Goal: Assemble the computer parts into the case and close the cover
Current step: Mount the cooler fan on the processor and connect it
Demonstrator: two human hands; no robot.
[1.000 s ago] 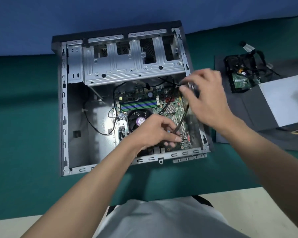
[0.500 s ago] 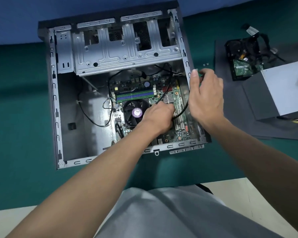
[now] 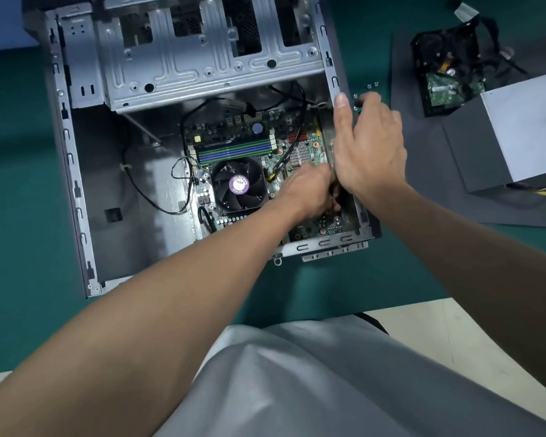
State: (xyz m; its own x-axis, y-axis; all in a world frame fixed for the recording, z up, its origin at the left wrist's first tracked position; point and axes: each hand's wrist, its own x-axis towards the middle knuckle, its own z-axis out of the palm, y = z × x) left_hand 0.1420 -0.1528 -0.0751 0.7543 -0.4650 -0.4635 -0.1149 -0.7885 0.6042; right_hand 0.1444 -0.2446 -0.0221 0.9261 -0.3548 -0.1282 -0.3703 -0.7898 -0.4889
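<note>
grey steel, the open computer case (image 3: pixel 73 171) lies on a green mat (image 3: pixel 19 216), with the green motherboard (image 3: pixel 300 134) seated on its floor. the left hand (image 3: pixel 309 190) is down at the board's near right corner, fingers curled under. the right hand (image 3: pixel 372 152), draped over the case's right wall, hides them, so i cannot tell what either one holds. a thin black cable (image 3: pixel 304 105) loops just beyond them. a blind tug could snag it on the wall's edge or bend a pin. the grey box-shaped power supply (image 3: pixel 524 127) sits outside.
</note>
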